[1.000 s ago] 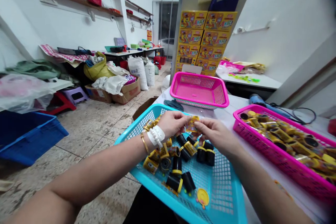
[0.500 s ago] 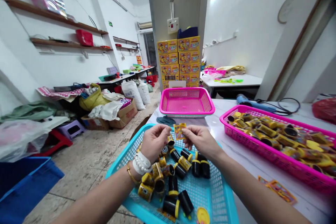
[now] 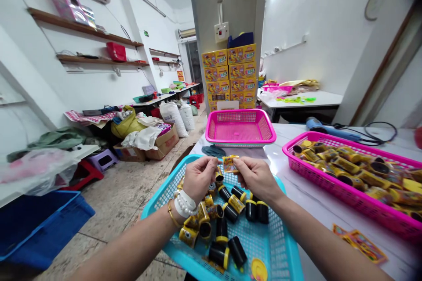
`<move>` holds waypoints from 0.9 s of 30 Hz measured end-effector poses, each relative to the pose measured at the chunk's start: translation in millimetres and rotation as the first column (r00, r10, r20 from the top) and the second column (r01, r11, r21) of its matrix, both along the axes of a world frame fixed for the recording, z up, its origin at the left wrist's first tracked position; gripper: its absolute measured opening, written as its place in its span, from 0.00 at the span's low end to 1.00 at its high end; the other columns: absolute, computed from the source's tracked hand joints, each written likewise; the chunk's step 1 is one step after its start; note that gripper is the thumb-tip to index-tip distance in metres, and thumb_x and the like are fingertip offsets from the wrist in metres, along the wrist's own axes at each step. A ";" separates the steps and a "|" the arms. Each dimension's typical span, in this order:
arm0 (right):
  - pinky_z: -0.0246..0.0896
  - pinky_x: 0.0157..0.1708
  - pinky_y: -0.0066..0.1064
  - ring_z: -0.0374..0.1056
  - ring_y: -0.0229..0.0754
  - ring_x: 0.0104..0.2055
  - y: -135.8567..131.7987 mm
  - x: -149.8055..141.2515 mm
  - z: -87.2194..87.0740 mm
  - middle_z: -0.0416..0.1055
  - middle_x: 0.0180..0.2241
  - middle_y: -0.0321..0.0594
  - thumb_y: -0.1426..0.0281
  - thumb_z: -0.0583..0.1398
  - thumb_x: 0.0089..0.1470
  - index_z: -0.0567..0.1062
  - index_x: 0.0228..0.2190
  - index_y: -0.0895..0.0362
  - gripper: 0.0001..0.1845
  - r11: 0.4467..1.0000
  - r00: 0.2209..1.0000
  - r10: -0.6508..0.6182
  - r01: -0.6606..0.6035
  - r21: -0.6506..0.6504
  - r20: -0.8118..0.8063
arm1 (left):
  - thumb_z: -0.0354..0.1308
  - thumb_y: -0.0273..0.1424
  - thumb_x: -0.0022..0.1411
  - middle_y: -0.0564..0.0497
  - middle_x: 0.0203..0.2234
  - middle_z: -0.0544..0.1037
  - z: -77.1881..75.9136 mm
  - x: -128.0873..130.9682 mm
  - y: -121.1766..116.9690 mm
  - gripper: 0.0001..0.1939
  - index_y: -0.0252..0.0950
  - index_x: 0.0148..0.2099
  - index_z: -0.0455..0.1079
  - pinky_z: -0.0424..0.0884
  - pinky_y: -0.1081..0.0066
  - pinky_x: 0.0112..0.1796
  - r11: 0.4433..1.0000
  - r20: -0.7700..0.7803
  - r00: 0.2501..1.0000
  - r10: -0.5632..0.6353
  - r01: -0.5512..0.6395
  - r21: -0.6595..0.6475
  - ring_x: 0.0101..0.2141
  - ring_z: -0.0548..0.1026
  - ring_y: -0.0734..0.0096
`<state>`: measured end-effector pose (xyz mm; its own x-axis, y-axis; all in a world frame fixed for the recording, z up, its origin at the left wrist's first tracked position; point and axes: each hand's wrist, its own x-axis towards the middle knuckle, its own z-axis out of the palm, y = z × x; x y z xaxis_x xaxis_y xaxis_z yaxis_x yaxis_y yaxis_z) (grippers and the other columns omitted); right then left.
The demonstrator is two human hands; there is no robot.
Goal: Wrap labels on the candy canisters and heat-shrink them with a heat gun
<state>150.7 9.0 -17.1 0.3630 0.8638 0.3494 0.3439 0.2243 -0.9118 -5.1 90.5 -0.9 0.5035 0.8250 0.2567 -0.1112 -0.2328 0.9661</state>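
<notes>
Above the blue basket (image 3: 280,246), my right hand (image 3: 257,178) pinches a small yellow printed wrapper (image 3: 230,164) between thumb and fingers. Close on the other side, my left hand (image 3: 199,178) has thumb and forefinger pressed together near the wrapper's left side. What lies in that pinch, if anything, is too small to tell. Below the hands, several black canisters (image 3: 236,251) with yellow lids lie loose in the basket. Others, such as the canister (image 3: 188,236) at the left, have yellow printed sleeves. A loose yellow lid (image 3: 259,269) lies near the basket's front.
An elongated pink basket (image 3: 310,178) full of yellow-sleeved canisters stands at the right. Flat printed wrappers (image 3: 364,246) lie on the white table before it. Farther back are a pink basket (image 3: 240,140), a blue heat gun (image 3: 339,131) with a cord, and stacked yellow boxes (image 3: 242,71).
My left hand has come away from the wrapper, which stays in my right hand and is now tilted flatter. The view has swung right and up, then slightly back left.
</notes>
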 end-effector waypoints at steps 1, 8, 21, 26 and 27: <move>0.54 0.17 0.26 0.60 0.34 0.16 -0.6 -0.4 -0.1 0.63 0.15 0.33 0.51 0.53 0.62 0.68 0.19 0.55 0.27 1.000 1.000 -0.007 0.007 0.005 0.022 | 0.63 0.48 0.58 0.55 0.19 0.69 0.3 -0.3 -0.6 0.21 0.32 0.36 0.76 0.54 0.78 0.19 1.000 -0.004 1.000 -0.001 0.001 0.002 0.19 0.61 0.81; 0.55 0.18 0.26 0.62 0.36 0.18 -1.6 1.3 -1.3 0.65 0.15 0.34 0.52 0.54 0.63 0.69 0.19 0.55 0.27 0.996 0.989 -0.086 0.085 0.015 0.120 | 0.66 0.44 0.55 0.57 0.16 0.67 5.4 -2.9 -4.1 0.17 0.34 0.35 0.75 0.56 0.77 0.19 0.999 0.005 0.999 0.042 -0.042 -0.007 0.18 0.61 0.80; 0.53 0.20 0.27 0.60 0.34 0.19 -5.3 1.1 1.6 0.65 0.16 0.33 0.56 0.54 0.63 0.72 0.21 0.56 0.24 0.999 0.984 -0.042 0.042 0.004 0.172 | 0.68 0.41 0.52 0.57 0.18 0.68 7.0 -0.5 -1.9 0.15 0.33 0.34 0.75 0.54 0.78 0.19 0.992 -0.002 0.999 -0.034 0.033 -0.121 0.19 0.61 0.82; 0.52 0.21 0.28 0.60 0.34 0.20 -6.6 -1.1 1.8 0.64 0.17 0.33 0.57 0.54 0.64 0.70 0.20 0.56 0.24 1.000 0.977 -0.010 0.005 0.024 0.212 | 0.69 0.42 0.51 0.57 0.18 0.68 3.1 -0.9 2.0 0.18 0.32 0.37 0.77 0.54 0.78 0.20 0.981 -0.011 0.996 -0.089 0.086 -0.174 0.19 0.60 0.82; 0.52 0.21 0.28 0.59 0.34 0.20 -6.6 -1.5 1.5 0.63 0.17 0.33 0.57 0.54 0.64 0.70 0.20 0.56 0.24 1.000 0.975 -0.001 -0.005 0.027 0.223 | 0.69 0.42 0.50 0.56 0.19 0.68 2.3 -1.0 2.8 0.19 0.32 0.38 0.78 0.54 0.78 0.20 0.978 -0.015 0.995 -0.100 0.096 -0.187 0.19 0.61 0.82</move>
